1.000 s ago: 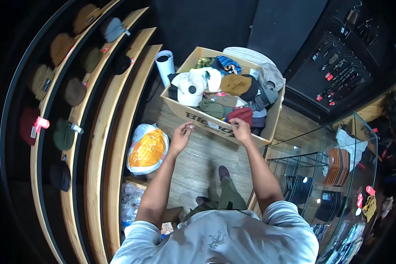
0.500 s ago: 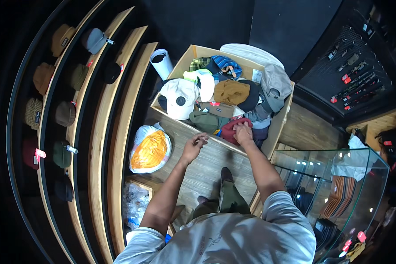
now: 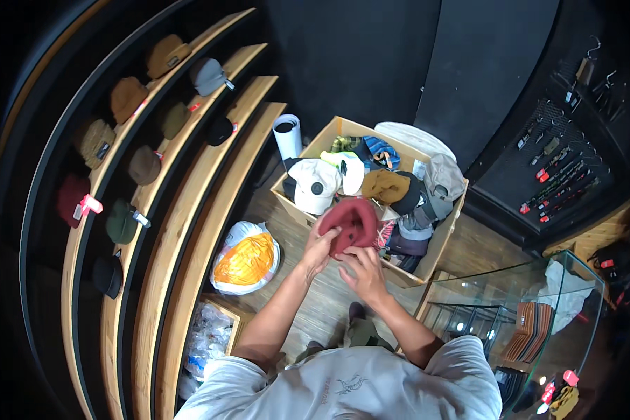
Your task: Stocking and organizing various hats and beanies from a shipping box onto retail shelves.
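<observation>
A maroon knit beanie (image 3: 355, 214) is held up in front of me, its opening turned toward me. My left hand (image 3: 318, 250) grips the left side, with the thumb over the edge. The fingers of my right hand (image 3: 364, 271) pinch the lower edge. Just beyond stands an open cardboard box (image 3: 444, 236) full of headwear. In it lie a white cap (image 3: 313, 186), a mustard-brown beanie (image 3: 385, 186), a grey cap (image 3: 445, 175) and a blue patterned piece (image 3: 381, 151). The beanie hides part of the box's front.
Curved wooden shelves (image 3: 224, 175) with several hats rise on my left. A white and orange plastic bag (image 3: 245, 259) and a bin of clear plastic (image 3: 210, 329) sit on the floor beside them. A glass display case (image 3: 539, 294) stands at right. Small accessories hang on a dark panel (image 3: 560, 147).
The maroon beanie has come up out of the box toward me. My left hand, empty before, now holds it together with my right. The view has shifted too.
</observation>
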Motion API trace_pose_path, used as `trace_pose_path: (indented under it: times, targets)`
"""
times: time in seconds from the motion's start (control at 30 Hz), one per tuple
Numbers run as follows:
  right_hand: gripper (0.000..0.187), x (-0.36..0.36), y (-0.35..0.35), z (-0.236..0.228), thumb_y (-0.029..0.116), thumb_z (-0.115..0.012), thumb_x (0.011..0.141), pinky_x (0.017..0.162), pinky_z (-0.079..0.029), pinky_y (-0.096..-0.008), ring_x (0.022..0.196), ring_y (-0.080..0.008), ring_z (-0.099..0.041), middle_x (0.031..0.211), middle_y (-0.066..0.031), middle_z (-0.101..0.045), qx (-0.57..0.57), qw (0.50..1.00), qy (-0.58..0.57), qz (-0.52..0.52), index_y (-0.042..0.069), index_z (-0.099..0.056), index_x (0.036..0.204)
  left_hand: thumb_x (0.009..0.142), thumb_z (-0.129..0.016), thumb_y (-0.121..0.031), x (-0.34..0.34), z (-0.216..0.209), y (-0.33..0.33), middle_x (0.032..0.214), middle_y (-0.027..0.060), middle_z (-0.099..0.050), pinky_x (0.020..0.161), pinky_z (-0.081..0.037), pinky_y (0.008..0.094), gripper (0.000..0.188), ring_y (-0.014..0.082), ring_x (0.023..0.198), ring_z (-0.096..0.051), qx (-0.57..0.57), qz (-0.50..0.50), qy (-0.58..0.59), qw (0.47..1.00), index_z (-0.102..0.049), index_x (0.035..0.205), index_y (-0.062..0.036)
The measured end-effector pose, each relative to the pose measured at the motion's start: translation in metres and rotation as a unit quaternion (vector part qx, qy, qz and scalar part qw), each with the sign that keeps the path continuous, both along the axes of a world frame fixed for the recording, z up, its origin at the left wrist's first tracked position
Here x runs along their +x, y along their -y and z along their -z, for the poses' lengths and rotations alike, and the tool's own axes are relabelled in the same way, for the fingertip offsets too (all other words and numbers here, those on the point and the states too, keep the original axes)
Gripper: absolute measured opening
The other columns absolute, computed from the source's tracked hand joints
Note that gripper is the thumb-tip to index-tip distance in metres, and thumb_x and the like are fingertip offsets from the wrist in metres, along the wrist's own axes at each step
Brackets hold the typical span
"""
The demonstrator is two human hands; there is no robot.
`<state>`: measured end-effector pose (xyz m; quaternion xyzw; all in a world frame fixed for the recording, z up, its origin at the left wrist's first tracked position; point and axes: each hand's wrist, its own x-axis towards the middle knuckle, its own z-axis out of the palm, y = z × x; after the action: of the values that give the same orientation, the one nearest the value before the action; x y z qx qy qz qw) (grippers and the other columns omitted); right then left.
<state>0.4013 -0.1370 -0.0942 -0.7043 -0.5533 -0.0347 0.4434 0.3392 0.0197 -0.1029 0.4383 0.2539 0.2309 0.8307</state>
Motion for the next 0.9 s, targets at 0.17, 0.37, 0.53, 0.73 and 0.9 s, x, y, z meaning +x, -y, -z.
trace_pose_path:
  times: [0.17, 0.37, 0.53, 0.73, 0.9]
  targets:
    - [0.088, -0.040, 0.005, -0.026, 0.024, -0.088, 0.067, 0.094, -0.045, -0.0417, 0.110, -0.0326, -0.051, 0.133, -0.0181, -0.040, 0.081, 0.927, -0.340, 0.132, 0.005, -0.037, 0.136, 0.092, -0.048, -0.004, -0.069, -0.042, -0.001, 0.152, 0.0130, -0.038, 0.115, -0.031, 0.0337, 0.060, 0.0206, 0.137, -0.040, 0.135, 0.019, 0.099, 0.986, -0.032, 0.150, -0.0023]
    - [0.098, -0.100, -0.018, -0.034, 0.029, -0.084, 0.075, 0.117, -0.025, -0.0445, 0.140, -0.0323, -0.028, 0.147, -0.0221, -0.029, 0.019, 0.903, -0.418, -0.101, 0.005, -0.022, 0.147, 0.085, -0.052, -0.004, -0.162, -0.075, 0.001, 0.152, 0.0130, -0.039, 0.113, -0.033, 0.0334, 0.072, 0.0200, 0.137, -0.041, 0.213, 0.066, 0.092, 0.971, -0.029, 0.153, -0.0052]
    - [0.091, -0.157, -0.014, -0.063, 0.042, -0.069, 0.090, 0.114, -0.031, -0.0414, 0.142, -0.0277, -0.033, 0.155, -0.0134, -0.029, 0.067, 0.704, -0.685, -0.176, 0.010, -0.013, 0.154, 0.086, -0.061, -0.008, -0.251, -0.114, 0.005, 0.149, 0.0150, -0.042, 0.111, -0.038, 0.0382, 0.076, 0.0244, 0.132, -0.048, 0.039, 0.156, 0.170, 0.972, -0.026, 0.154, -0.0102]
    - [0.062, -0.206, -0.035, -0.067, 0.031, -0.072, 0.090, 0.106, -0.044, -0.0406, 0.124, -0.0244, -0.055, 0.134, -0.0107, -0.057, 0.056, 0.630, -0.737, -0.238, 0.005, -0.045, 0.139, 0.094, -0.059, -0.029, -0.314, -0.102, 0.004, 0.138, 0.0080, -0.052, 0.104, -0.044, 0.0362, 0.065, 0.0199, 0.124, -0.055, 0.084, 0.014, 0.117, 0.989, -0.032, 0.151, -0.0142]
    - [0.053, -0.231, -0.049, -0.064, 0.020, -0.074, 0.088, 0.100, -0.049, -0.0380, 0.115, -0.0218, -0.060, 0.125, -0.0091, -0.061, 0.085, 0.779, -0.596, -0.176, 0.005, -0.050, 0.133, 0.100, -0.046, -0.047, -0.334, -0.021, 0.018, 0.123, 0.0050, -0.062, 0.094, -0.051, 0.0390, 0.051, 0.0187, 0.110, -0.062, -0.068, -0.061, 0.054, 0.994, -0.050, 0.136, -0.0111]
